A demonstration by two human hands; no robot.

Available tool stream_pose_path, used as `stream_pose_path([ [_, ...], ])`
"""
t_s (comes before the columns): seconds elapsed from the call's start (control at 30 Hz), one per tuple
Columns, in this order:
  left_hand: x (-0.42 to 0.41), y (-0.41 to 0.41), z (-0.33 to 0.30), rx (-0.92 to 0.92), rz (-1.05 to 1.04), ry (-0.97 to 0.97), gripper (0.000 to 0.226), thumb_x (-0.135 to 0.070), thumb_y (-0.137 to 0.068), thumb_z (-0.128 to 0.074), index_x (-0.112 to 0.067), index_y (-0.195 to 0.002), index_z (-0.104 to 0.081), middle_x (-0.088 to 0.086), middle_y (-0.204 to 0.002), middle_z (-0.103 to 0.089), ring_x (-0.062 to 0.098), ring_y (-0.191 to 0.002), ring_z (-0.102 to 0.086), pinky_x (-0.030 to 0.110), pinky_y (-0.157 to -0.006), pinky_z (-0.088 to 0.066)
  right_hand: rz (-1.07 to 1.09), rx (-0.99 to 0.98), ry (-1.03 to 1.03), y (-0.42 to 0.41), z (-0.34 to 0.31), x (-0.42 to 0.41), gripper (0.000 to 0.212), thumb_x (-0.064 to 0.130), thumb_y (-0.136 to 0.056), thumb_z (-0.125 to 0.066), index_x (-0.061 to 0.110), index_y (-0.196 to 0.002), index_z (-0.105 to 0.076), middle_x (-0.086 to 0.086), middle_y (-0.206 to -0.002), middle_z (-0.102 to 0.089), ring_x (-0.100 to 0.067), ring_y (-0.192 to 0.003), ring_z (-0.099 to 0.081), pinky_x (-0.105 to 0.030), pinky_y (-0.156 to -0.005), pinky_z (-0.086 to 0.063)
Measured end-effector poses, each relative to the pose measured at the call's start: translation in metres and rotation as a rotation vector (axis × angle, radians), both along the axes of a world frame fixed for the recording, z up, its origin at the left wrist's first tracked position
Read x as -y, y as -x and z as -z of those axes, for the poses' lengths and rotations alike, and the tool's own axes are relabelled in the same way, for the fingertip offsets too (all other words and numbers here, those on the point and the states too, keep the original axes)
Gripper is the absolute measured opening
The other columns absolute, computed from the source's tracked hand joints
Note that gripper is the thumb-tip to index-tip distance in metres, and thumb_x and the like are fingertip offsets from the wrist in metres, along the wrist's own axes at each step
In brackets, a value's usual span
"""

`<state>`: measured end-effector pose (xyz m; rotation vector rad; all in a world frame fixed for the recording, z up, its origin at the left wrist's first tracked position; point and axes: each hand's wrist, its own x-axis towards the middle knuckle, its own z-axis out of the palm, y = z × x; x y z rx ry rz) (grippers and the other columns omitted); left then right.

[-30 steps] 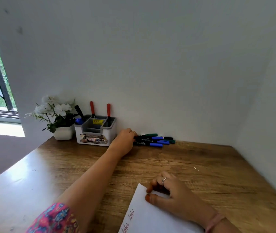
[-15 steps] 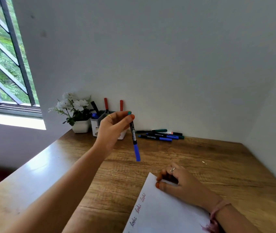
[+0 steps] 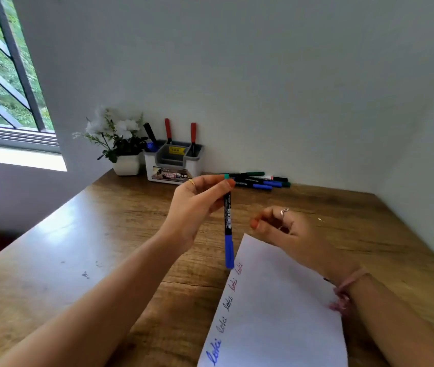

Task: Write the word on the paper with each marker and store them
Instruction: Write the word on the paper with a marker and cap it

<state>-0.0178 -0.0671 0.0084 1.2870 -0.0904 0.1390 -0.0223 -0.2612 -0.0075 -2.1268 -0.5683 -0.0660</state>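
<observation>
While daylight falls from a barred window [image 3: 4, 75], a brown wood-grain desk [image 3: 104, 234] carries a white sheet of paper [image 3: 276, 300] with "loki" written down its left edge in blue, black and red. At the back, against the wall, a white and grey plastic desk organiser [image 3: 173, 165] stands two red-capped markers [image 3: 167, 129] upright beside a white pot of white flowers [image 3: 120, 144]; loose capped markers [image 3: 260, 180] lie just right of it. Above the desk, the left hand [image 3: 197, 205] pinches a black marker with a blue cap [image 3: 227, 223] by its top end, cap hanging down near the paper's corner. The right hand [image 3: 284, 229], fingers loosely curled and holding nothing, hovers close beside it
</observation>
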Motion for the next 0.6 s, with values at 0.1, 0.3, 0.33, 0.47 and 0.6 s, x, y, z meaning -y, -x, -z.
stream_pose_path([
  [0.1,0.007,0.007,-0.002,0.040,0.062,0.065,0.020,-0.015,-0.079,-0.071,-0.011,-0.098,-0.068,-0.002,-0.082,-0.071,0.010,-0.082,-0.067,0.027,-0.078,-0.053,-0.070,-0.109,-0.186,0.008,-0.005,-0.017,0.033,0.051,-0.072,-0.059,0.028,-0.095,-0.066,0.017,-0.084,-0.071,0.001,-0.082,-0.065,-0.014,-0.069,-0.050],
  [0.3,0.013,0.015,-0.002,0.126,0.120,-0.052,0.035,-0.032,-0.070,-0.069,-0.016,-0.100,-0.065,-0.002,-0.090,-0.071,0.012,-0.087,-0.067,0.028,-0.079,-0.055,-0.093,-0.084,-0.201,0.017,-0.006,-0.029,0.016,0.022,-0.091,-0.055,0.014,-0.098,-0.067,0.017,-0.066,-0.066,0.006,-0.064,-0.060,-0.009,-0.060,-0.045],
  [0.33,0.013,0.015,-0.002,0.119,0.143,-0.162,0.037,-0.039,-0.072,-0.066,-0.017,-0.101,-0.064,-0.003,-0.089,-0.070,0.012,-0.086,-0.067,0.027,-0.078,-0.055,-0.076,-0.075,-0.224,0.017,-0.006,-0.029,0.015,0.022,-0.092,-0.054,0.015,-0.097,-0.066,0.016,-0.066,-0.065,0.004,-0.063,-0.059,-0.011,-0.060,-0.045],
  [0.47,0.015,0.022,-0.003,-0.045,0.405,-0.552,0.045,-0.056,-0.080,-0.049,-0.018,-0.104,-0.055,0.001,-0.089,-0.071,0.012,-0.079,-0.069,0.020,-0.070,-0.055,0.003,-0.105,-0.306,0.014,-0.002,-0.022,0.021,0.032,-0.088,-0.053,0.015,-0.094,-0.063,0.003,-0.071,-0.064,-0.011,-0.069,-0.060,-0.035,-0.069,-0.054],
  [0.6,0.020,0.023,0.000,-0.024,0.404,-0.624,0.032,-0.047,-0.094,-0.042,-0.019,-0.108,-0.046,-0.002,-0.075,-0.054,0.004,-0.058,-0.049,0.022,-0.058,-0.045,-0.008,-0.056,-0.265,0.013,0.000,-0.022,0.013,0.015,-0.095,-0.049,0.010,-0.092,-0.060,0.006,-0.062,-0.054,-0.001,-0.055,-0.048,-0.017,-0.052,-0.043],
])
